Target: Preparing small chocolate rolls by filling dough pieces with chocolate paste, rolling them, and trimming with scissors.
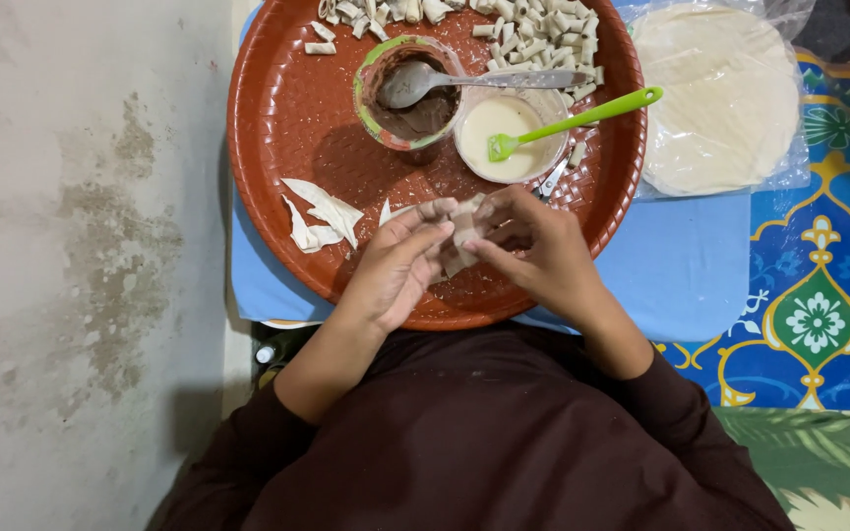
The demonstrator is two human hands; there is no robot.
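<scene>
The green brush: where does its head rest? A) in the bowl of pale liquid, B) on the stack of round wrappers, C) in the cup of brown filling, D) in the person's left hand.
A: the green brush has its head dipped in the bowl of pale liquid, with the handle pointing up and right.

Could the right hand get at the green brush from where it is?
Probably yes. The green brush lies with its handle jutting over the white bowl, just beyond the right hand, nothing between. But both hands pinch a pastry piece.

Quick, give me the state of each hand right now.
Left hand: fingers curled, pinching the pastry piece.
Right hand: closed on the same pastry piece, over the red tray.
</scene>
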